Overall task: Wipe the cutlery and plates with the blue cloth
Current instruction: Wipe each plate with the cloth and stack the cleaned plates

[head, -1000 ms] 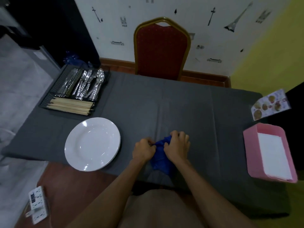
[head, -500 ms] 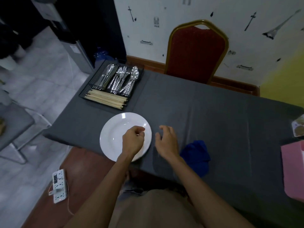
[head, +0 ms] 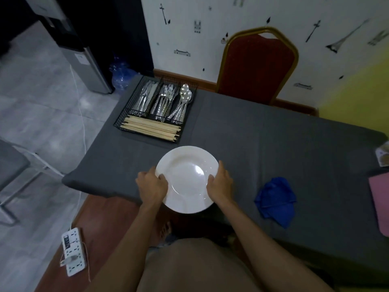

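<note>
Both hands have left the blue cloth (head: 275, 199) and closed in on the white plate (head: 187, 175). My left hand (head: 152, 186) grasps its left rim, thumb on top. My right hand (head: 220, 184) grasps the right rim the same way. The plate sits at the near edge of the surface (head: 273, 144), its front lip hanging over. The cloth lies crumpled to the right, apart from the plate, with no hand on it.

To do this well, I reckon I keep the plate level and hold on with the left. Then I free the right hand for the cloth.

Behind the plate, the wire cutlery tray (head: 120, 123) holds knives, forks, spoons (head: 185, 98) and chopsticks (head: 151, 128). It's near the far rim, the likeliest thing to clip. A pink tray (head: 379, 203) flanks the cloth.
</note>
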Demonstrator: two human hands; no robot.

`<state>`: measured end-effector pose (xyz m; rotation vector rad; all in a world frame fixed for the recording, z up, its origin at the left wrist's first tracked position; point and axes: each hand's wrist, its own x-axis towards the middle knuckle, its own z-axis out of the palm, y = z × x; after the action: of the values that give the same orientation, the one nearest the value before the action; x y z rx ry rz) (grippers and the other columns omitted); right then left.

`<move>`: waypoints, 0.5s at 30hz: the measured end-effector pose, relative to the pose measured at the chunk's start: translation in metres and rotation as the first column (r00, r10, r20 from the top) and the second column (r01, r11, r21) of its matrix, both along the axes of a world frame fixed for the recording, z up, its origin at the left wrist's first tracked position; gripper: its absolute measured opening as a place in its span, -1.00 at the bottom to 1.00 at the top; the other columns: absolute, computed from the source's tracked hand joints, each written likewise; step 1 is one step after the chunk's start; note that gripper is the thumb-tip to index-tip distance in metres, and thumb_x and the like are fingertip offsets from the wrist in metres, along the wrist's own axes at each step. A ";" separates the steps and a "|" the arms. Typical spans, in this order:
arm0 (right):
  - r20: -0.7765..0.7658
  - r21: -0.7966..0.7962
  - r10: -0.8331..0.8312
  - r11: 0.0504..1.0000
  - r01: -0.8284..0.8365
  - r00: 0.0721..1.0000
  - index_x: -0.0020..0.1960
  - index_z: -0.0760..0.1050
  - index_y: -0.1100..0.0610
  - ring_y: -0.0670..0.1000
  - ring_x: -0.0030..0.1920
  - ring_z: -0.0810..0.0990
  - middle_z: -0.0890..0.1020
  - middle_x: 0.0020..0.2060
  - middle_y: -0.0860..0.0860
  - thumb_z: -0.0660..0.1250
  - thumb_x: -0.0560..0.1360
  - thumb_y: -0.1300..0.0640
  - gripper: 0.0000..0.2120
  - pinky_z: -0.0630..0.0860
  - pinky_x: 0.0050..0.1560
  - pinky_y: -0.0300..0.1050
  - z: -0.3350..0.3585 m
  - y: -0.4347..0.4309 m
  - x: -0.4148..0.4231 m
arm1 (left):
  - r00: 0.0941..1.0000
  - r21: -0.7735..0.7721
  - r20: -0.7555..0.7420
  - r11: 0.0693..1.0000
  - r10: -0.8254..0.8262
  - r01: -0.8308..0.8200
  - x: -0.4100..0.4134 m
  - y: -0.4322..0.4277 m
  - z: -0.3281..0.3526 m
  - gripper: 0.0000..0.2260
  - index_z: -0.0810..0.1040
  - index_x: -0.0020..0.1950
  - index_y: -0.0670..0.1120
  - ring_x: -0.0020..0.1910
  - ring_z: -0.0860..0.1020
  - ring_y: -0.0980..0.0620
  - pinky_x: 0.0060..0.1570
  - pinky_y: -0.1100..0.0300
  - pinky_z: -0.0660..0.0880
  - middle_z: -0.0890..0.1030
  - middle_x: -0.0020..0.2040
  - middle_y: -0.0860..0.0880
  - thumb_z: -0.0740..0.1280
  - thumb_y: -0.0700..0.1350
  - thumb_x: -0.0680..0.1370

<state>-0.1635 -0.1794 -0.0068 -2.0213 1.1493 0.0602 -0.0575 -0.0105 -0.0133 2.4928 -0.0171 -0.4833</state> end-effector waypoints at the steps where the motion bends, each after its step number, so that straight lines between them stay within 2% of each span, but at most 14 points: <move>1: 0.011 0.016 -0.042 0.999 0.042 0.999 0.61 0.08 0.09 0.18 0.42 0.39 0.36 0.47 0.13 0.18 0.65 0.18 -0.43 0.38 0.40 0.11 -0.003 0.002 0.002 | 0.998 -0.032 -0.033 0.999 -0.045 0.044 0.001 0.001 0.001 -0.61 0.49 0.40 -0.17 0.17 0.48 -0.28 0.12 0.00 0.41 0.58 0.15 -0.28 0.29 -0.19 0.57; 3: 0.026 0.042 -0.119 0.992 0.118 0.993 0.59 0.14 0.08 0.17 0.36 0.43 0.39 0.41 0.15 0.17 0.63 0.25 -0.45 0.41 0.33 0.08 -0.007 0.005 0.006 | 0.989 -0.103 -0.081 0.988 -0.123 0.114 0.007 0.005 0.004 -0.55 0.42 0.47 -0.08 0.15 0.54 -0.26 0.10 0.05 0.44 0.60 0.16 -0.22 0.28 -0.24 0.57; 6: 0.033 0.056 -0.166 0.985 0.164 0.986 0.56 0.19 0.01 0.17 0.25 0.47 0.41 0.32 0.14 0.15 0.62 0.26 -0.47 0.44 0.22 0.05 -0.009 0.010 0.009 | 0.978 -0.171 -0.142 0.977 -0.150 0.125 0.013 0.013 0.008 -0.50 0.43 0.47 0.07 0.17 0.55 -0.19 0.22 0.02 0.45 0.62 0.19 -0.12 0.27 -0.25 0.55; 10: -0.002 0.021 -0.147 0.989 0.147 0.989 0.52 0.22 -0.05 0.19 0.15 0.51 0.43 0.26 0.13 0.15 0.61 0.23 -0.49 0.49 0.13 0.04 -0.013 0.007 0.010 | 0.977 -0.218 -0.168 0.971 -0.134 0.095 0.014 0.017 0.009 -0.48 0.44 0.46 0.11 0.16 0.54 -0.14 0.24 0.01 0.46 0.62 0.19 -0.06 0.28 -0.25 0.54; 15: -0.011 0.001 -0.038 0.999 0.038 0.999 0.55 0.22 -0.03 0.16 0.21 0.52 0.47 0.25 0.12 0.18 0.63 0.19 -0.49 0.50 0.17 0.04 -0.006 0.005 0.019 | 0.979 -0.279 -0.178 0.959 -0.103 0.051 0.021 0.032 0.019 -0.49 0.50 0.39 0.17 0.13 0.57 -0.09 0.20 -0.02 0.53 0.65 0.15 0.00 0.29 -0.19 0.47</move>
<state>-0.1441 -0.1741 -0.0124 -2.0001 1.1939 0.0530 -0.0367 0.0211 0.0056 2.1726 -0.0996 -0.7024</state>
